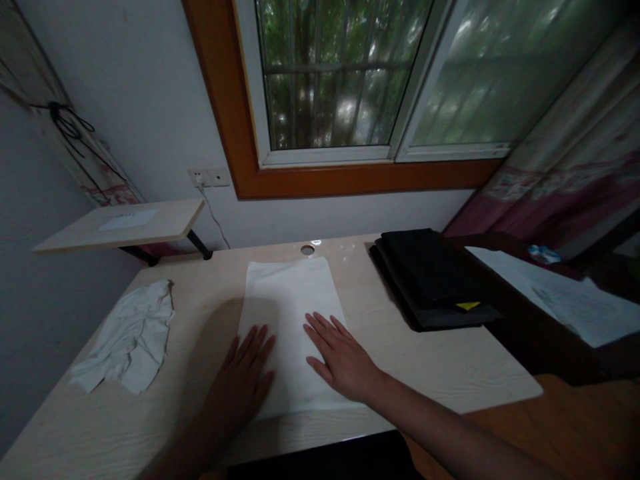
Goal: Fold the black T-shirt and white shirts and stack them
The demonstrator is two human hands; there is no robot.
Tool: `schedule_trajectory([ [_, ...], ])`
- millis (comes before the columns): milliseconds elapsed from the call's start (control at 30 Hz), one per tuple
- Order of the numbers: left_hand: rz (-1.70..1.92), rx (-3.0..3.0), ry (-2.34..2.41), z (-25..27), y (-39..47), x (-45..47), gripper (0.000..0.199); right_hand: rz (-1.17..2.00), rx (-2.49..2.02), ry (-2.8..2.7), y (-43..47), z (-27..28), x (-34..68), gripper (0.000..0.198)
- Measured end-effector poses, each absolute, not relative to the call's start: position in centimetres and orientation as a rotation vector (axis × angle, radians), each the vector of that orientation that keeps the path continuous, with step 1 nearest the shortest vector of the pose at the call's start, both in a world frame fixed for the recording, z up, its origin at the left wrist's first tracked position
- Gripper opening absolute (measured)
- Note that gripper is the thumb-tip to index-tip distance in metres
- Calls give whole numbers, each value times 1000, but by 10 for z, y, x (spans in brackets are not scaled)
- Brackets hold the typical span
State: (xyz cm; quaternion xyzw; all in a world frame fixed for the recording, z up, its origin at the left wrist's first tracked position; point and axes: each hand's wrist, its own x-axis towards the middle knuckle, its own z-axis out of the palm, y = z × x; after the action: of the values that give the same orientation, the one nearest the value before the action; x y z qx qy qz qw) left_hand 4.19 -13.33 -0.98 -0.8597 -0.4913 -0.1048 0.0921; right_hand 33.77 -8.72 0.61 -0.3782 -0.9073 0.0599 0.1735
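Note:
A white cloth (293, 293), folded into a neat rectangle, lies flat on the desk in front of me. My left hand (245, 377) rests along its left edge, palm down with the fingers stretched out. On the cloth's right side lies my right hand (340, 357), flat, its fingers extended and the thumb apart. Neither hand grips anything. Far to the left of my left hand is a crumpled white cloth (133, 337). To the right of my right hand sits a stack of folded black fabric (425, 273) with a small yellow patch near its front.
The pale wooden desk (200, 353) has a raised shelf (170, 223) at its back left and a round cable hole (307, 250) near the wall. A plugged-in cord (215, 217) hangs from the wall socket. Papers (555, 290) lie on a dark surface at right.

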Motion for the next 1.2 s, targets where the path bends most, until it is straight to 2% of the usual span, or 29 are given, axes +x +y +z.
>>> schedule_trajectory([
  [200, -320, -2536, -1480, -16, -139, 36, 65, 116, -1191, -2539, -86, 0, 374, 69],
  [600, -397, -2516, -1519, -17, -138, 43, 65, 62, -1250, -2444, -73, -8, 369, 59],
  [1000, -388, -2497, -1623, -18, -72, 46, 52, 66, -1193, -2503, 28, -12, 356, 48],
  [1200, -420, -2457, -1670, -16, -37, 54, 51, -4, -1524, -2379, 59, 7, 322, 50],
])
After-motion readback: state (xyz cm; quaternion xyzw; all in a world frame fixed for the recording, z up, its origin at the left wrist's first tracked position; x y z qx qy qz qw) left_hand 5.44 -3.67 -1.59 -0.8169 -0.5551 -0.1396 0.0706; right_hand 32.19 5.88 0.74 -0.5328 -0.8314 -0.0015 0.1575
